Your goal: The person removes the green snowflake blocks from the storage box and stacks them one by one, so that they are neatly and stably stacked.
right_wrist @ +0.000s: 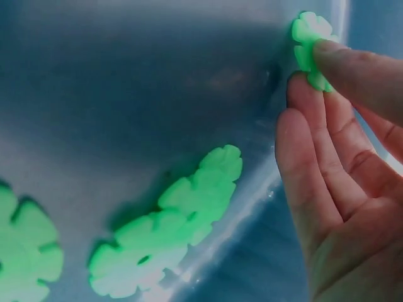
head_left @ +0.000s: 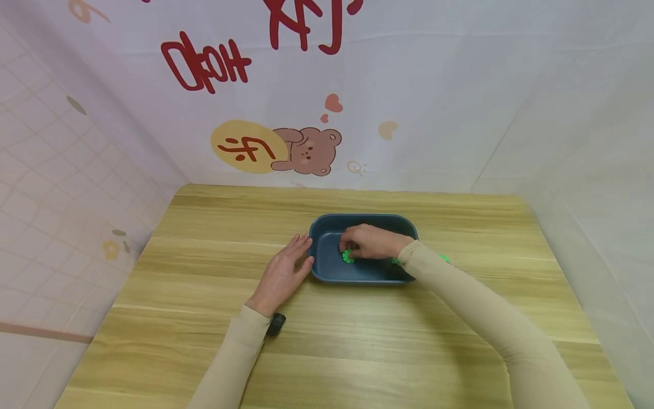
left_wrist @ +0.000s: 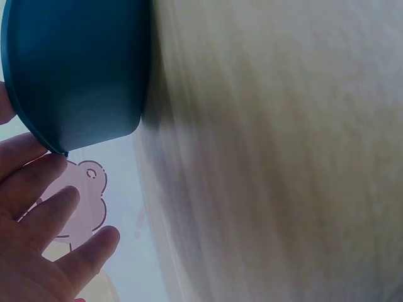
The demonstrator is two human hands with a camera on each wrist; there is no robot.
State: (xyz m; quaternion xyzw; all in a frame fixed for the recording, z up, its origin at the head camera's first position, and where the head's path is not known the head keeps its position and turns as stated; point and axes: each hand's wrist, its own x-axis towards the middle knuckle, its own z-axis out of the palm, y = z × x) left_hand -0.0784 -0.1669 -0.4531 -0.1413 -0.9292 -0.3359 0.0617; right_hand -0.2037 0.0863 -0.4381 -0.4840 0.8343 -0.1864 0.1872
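Note:
My right hand (head_left: 375,241) reaches into a dark blue oval-cornered tray (head_left: 327,280). In the right wrist view, the thumb and fingers of that hand (right_wrist: 352,145) pinch a small green flower-shaped plastic disc (right_wrist: 307,28). Several more green discs (right_wrist: 141,251) overlap in a row below it, and another green disc (right_wrist: 38,242) is cut off at the left edge. My left hand (head_left: 283,272) lies at the tray's left end, its extended fingers touching the rim. From the left wrist, the fingers (left_wrist: 47,211) appear spread beside the tray wall (left_wrist: 82,69).
The tray stands on a wood-grain table (head_left: 357,352). A bit of green (head_left: 444,258) shows beyond the right sleeve, outside the tray. White cloth printed with a bear (head_left: 311,150) and red characters hangs behind the table, and pale cloth lines both sides.

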